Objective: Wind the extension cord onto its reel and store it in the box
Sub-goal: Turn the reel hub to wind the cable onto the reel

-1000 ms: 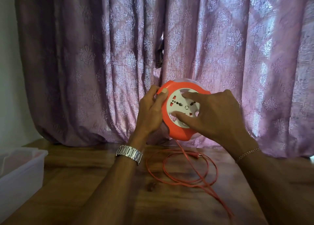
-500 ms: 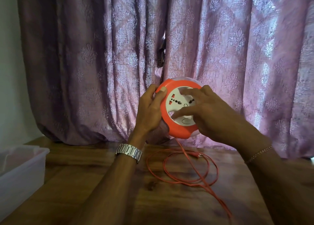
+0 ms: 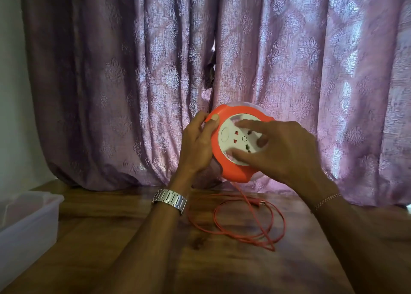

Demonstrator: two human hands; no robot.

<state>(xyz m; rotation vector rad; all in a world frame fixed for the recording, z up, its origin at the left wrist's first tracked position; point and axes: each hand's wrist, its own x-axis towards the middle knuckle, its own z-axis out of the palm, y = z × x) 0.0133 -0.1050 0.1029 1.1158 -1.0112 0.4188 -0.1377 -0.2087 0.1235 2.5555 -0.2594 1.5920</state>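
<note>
reel (image 3: 231,144): centre frame, held above table (image 3: 133,249), before curtain (image 3: 111,82) | left hand (image 3: 198,144): on reel's left edge | right hand (image 3: 287,151): on reel's face | cord (image 3: 240,222): looped on table below reel | box (image 3: 29,222): lower left, on table

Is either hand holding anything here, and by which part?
The left hand grips the orange reel by its left rim, thumb on the front edge. The right hand rests fingertips on the white socket face, gripping nothing.
</note>
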